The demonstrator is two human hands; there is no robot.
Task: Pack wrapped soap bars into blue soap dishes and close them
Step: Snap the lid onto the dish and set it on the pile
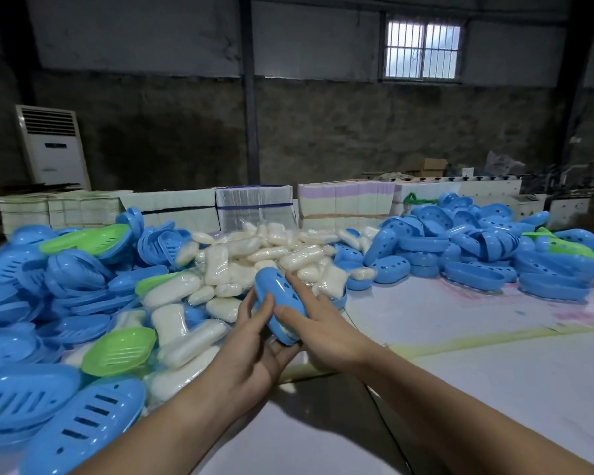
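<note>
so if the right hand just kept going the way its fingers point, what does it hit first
Probably the wrapped soap bars piled just beyond its fingertips. The right hand points up and away over the blue dish it holds with the left hand. Depth is unclear, so it might pass above them.

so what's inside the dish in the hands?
A white strip shows through the gap at the near end of the blue dish, likely a soap bar. The lid and both hands hide the rest.

Blue oval soap dish [277, 305] tilted above the table, nearly closed; white wrapped soap bar [281, 329] inside
</note>
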